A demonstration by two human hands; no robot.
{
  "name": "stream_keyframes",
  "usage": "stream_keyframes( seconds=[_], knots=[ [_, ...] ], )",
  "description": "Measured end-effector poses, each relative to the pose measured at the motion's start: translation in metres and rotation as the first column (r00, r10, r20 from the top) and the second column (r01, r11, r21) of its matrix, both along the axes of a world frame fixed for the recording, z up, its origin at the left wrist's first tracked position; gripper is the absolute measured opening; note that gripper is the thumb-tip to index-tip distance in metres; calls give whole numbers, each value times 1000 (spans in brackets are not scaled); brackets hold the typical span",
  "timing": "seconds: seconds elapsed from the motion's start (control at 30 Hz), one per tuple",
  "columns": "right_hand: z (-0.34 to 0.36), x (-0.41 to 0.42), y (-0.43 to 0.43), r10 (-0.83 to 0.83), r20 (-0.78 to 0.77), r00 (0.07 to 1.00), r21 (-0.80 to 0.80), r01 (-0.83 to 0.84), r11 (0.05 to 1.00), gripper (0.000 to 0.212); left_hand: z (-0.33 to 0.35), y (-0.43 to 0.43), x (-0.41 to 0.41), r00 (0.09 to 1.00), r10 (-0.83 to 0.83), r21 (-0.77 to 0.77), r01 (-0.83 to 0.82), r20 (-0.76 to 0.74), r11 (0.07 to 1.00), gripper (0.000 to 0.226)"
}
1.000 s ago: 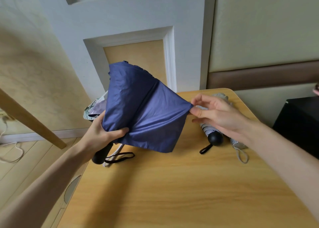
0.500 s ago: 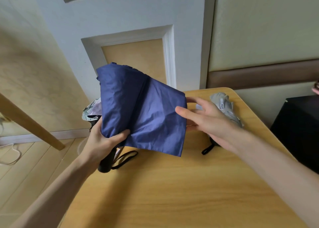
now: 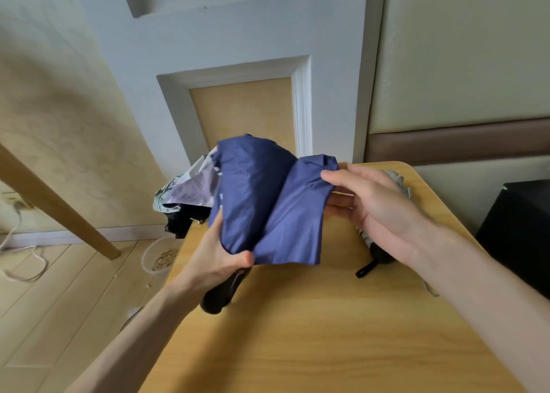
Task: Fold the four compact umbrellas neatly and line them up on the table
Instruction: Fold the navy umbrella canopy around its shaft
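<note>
I hold a dark blue compact umbrella [image 3: 262, 196] above the wooden table [image 3: 312, 333]. My left hand [image 3: 218, 258] grips it low down, just above its black handle [image 3: 221, 293]. My right hand [image 3: 375, 202] holds a loose flap of the blue canopy at its right edge, thumb on top and fingers behind the cloth. Behind the blue umbrella, at the table's far left corner, lies a pale printed umbrella [image 3: 190, 190] with black parts. A grey folded umbrella [image 3: 398, 181] with a black handle [image 3: 382, 254] lies at the far right, mostly hidden by my right hand.
A slanted wooden post [image 3: 56, 205] stands to the left over the plank floor. A clear tub of grains [image 3: 159, 257] sits on the floor by the table's left edge. A black cabinet [image 3: 518, 229] stands at the right. White cables [image 3: 20, 243] trail at the far left.
My right hand brought the blue flap inward toward the umbrella's body, so the canopy is narrower now. The camera tilted down and the left hand shifted right.
</note>
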State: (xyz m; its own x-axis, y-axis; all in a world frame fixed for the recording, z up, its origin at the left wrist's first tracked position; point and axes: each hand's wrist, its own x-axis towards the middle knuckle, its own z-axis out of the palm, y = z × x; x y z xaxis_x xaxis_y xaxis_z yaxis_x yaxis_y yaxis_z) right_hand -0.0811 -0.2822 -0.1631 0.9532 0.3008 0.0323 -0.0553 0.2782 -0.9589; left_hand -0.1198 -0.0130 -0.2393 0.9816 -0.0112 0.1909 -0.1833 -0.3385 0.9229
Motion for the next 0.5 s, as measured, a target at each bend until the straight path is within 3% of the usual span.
stream_keyframes(
  seconds=[0.13,0.2,0.27,0.33,0.43,0.5],
  knots=[
    [35,-1,30,47,52,998,-122,-41,992,10,-4,-12,-2,978,-197,51,200,-67,978,115],
    [49,1,50,46,43,998,-212,-36,977,9,-6,-16,-5,980,-176,118,186,-89,975,100],
    [56,5,70,18,50,999,-311,-1,950,11,-5,-19,-9,988,-127,218,144,-91,965,71],
    [57,11,86,-4,78,997,-403,35,915,12,2,-22,-15,986,-95,110,110,-137,988,45],
    [55,20,96,37,113,993,-511,26,859,15,11,-25,-18,947,-53,-218,-18,-318,976,45],
    [54,22,95,44,133,990,-525,33,850,11,16,-21,-19,930,-7,-231,-84,-367,969,36]
  ],
)
